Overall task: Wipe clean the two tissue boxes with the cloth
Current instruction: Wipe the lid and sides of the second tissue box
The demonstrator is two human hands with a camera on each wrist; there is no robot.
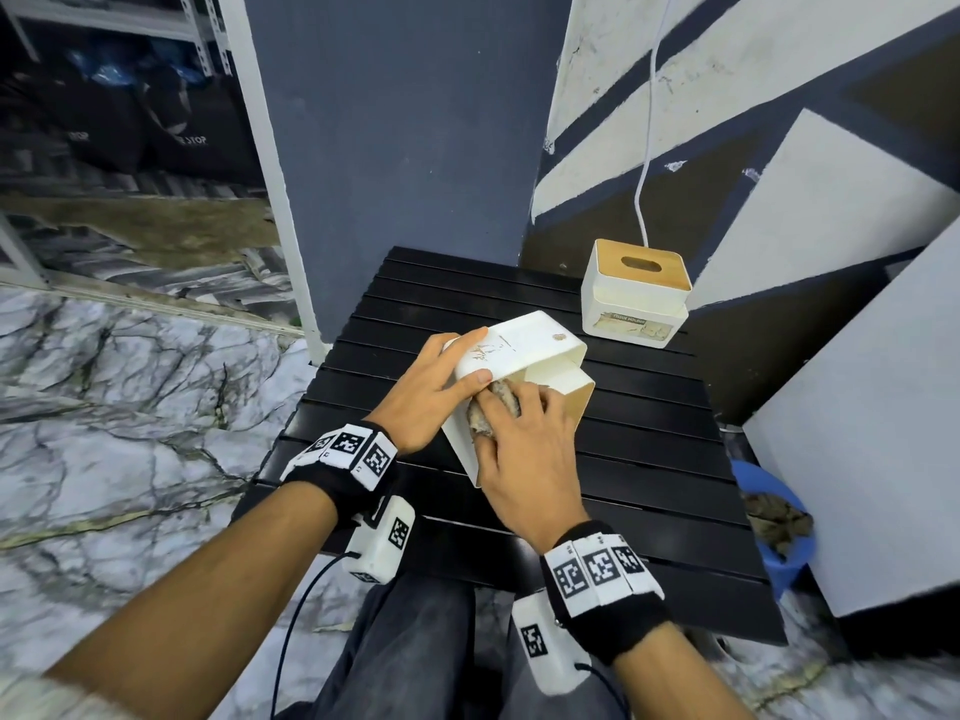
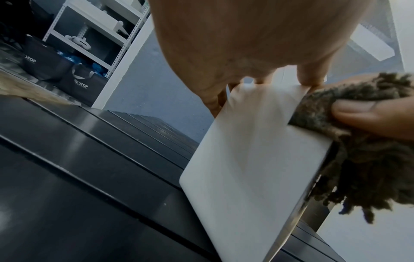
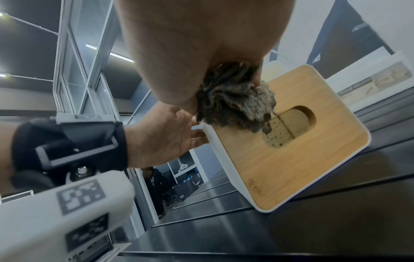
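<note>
Your left hand [image 1: 434, 392] grips the tilted box [image 1: 524, 350]; your right hand [image 1: 524, 459] presses the cloth [image 1: 498, 405] on its near side. Second box [image 1: 636, 293] stands beyond both.

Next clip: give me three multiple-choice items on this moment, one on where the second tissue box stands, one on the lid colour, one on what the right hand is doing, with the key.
1. Where is the tissue box that nobody touches?
A. On the floor
B. At the table's far right corner, upright
C. Inside the blue bucket

2. What colour is its lid?
A. Light wood
B. Black
C. Red

3. What is the right hand doing?
A. Resting open on the table
B. Pulling the white cable
C. Pressing the cloth against the tilted box

Key: 1 B, the upright tissue box stands on the black slatted table by the wall. 2 A, its top is pale wood with an oval slot. 3 C, the right hand grips the cloth on the tilted box, which the left hand steadies.
</note>
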